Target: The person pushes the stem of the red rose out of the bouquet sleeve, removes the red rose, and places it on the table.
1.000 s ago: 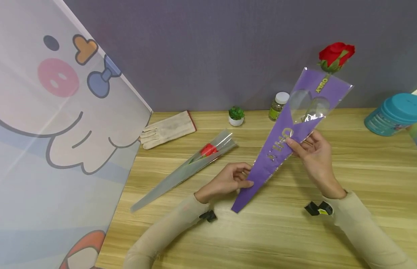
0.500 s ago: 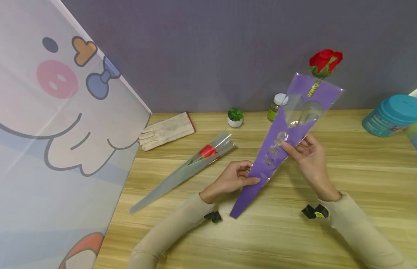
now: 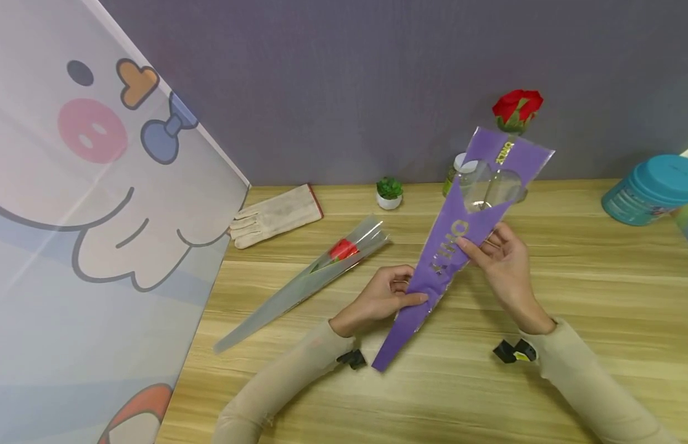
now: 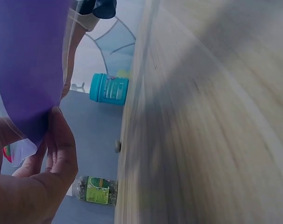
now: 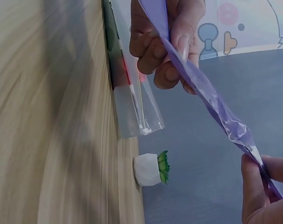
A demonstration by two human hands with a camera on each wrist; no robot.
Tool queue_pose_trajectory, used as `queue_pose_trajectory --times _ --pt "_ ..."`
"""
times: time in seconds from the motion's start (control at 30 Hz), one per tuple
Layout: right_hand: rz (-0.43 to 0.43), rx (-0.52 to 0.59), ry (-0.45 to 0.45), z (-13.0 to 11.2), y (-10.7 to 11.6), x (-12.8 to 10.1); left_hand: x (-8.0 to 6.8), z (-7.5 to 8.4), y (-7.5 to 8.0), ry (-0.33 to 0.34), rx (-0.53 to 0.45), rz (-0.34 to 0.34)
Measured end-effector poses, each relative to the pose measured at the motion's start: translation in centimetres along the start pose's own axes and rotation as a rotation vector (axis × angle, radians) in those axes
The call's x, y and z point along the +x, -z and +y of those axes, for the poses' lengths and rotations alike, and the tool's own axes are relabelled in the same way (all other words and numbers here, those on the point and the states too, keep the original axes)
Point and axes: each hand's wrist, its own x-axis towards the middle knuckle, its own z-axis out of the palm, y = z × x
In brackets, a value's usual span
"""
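Observation:
A tapered purple flower sleeve (image 3: pixel 483 223), with gold lettering and a clear window, is held tilted above the table. A red rose (image 3: pixel 517 110) stands out past its wide top edge; its stem is mostly hidden by the sleeve. My left hand (image 3: pixel 380 296) pinches the lower part, thumb in front and fingers behind. Higher up, my right hand (image 3: pixel 503 262) pinches the right edge. The right wrist view shows the sleeve (image 5: pixel 209 95) edge-on and creased between both hands. To the left, a clear flower sleeve (image 3: pixel 288 299) with another red rose (image 3: pixel 344 248) lies on the table.
A white work glove (image 3: pixel 277 214), a small potted plant (image 3: pixel 389 192) and a jar with a white lid (image 4: pixel 98 190) stand or lie along the back wall. A teal tub (image 3: pixel 649 190) is at the right. A cartoon-printed panel (image 3: pixel 100 246) borders the left side.
The purple sleeve and its rose have shifted left and lower, turning a little more upright. My right hand has moved left with it; my left thumb lies further across the sleeve.

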Motion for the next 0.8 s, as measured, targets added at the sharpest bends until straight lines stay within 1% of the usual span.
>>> queue_pose_trajectory --times 0.13,0.5,0.8 --pt "-0.002 0.003 0.01 0.0 -0.17 -0.08 0.05 -0.05 -0.03 -0.003 -0.004 0.007" --pt "-0.004 -0.04 0.055 0.14 -0.23 -0.34 -0.03 0.07 -0.17 0.013 -0.016 0.011" --pt "0.009 -0.044 0.045 0.62 -0.55 -0.63 -0.18 0.03 -0.28 -0.004 -0.039 0.004"
